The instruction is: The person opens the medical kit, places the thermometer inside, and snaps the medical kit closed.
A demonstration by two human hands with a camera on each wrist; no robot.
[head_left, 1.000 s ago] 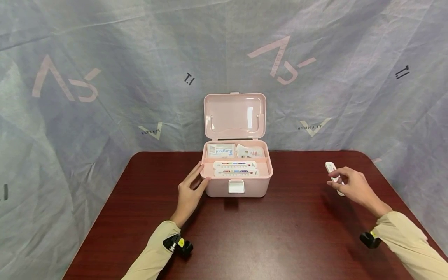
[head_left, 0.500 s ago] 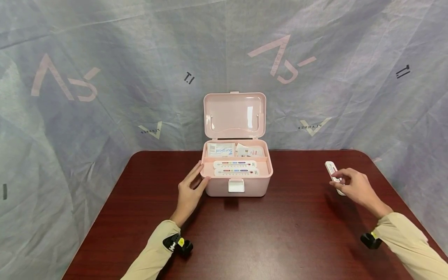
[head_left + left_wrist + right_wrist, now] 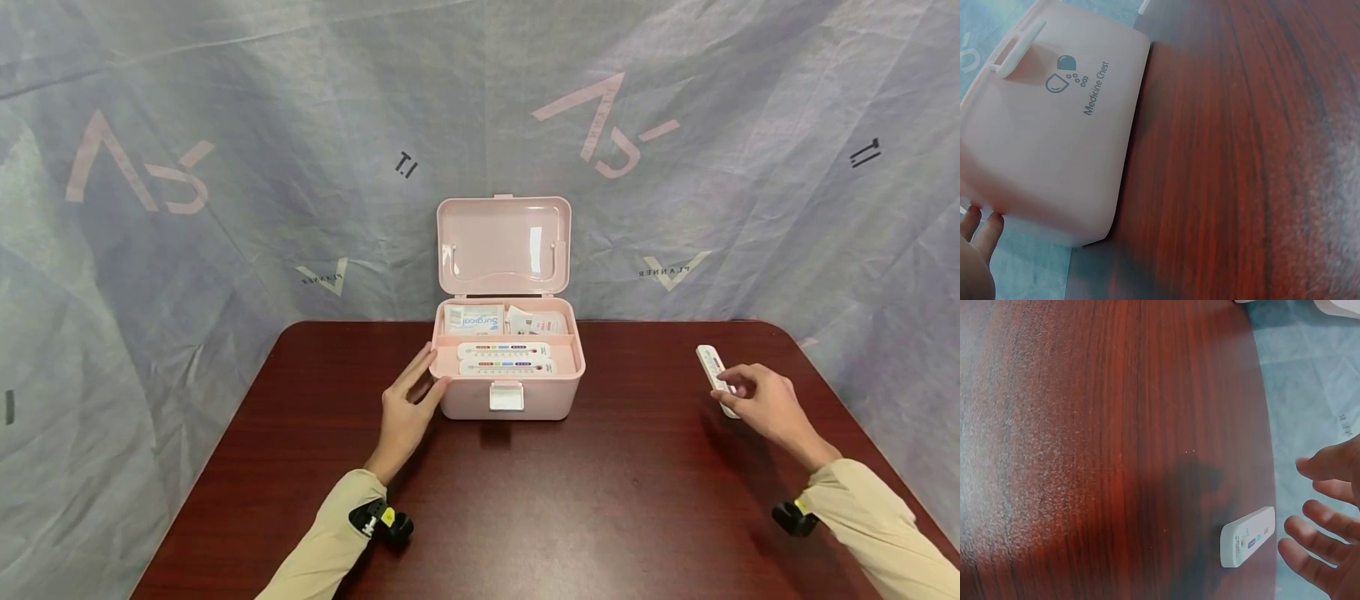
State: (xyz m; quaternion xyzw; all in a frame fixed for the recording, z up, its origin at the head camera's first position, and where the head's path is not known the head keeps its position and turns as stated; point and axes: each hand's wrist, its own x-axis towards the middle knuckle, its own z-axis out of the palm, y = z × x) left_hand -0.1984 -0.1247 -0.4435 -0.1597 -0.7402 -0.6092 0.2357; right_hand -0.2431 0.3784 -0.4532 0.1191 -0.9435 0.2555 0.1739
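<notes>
I seem to be in a curtained-off recording booth. Creased grey-blue cloth [image 3: 315, 100] hangs behind the table [image 3: 570, 500] and down both sides, closing me in. It is printed with pale pink logos [image 3: 578, 96] and a mirrored "PLANNER" mark [image 3: 667, 282]. The table has a dark red wood grain and rounded far corners, and I wear black cameras [image 3: 795, 518] at my cuffs. The cloth hides whatever room surrounds it, so I can't tell its kind.
</notes>
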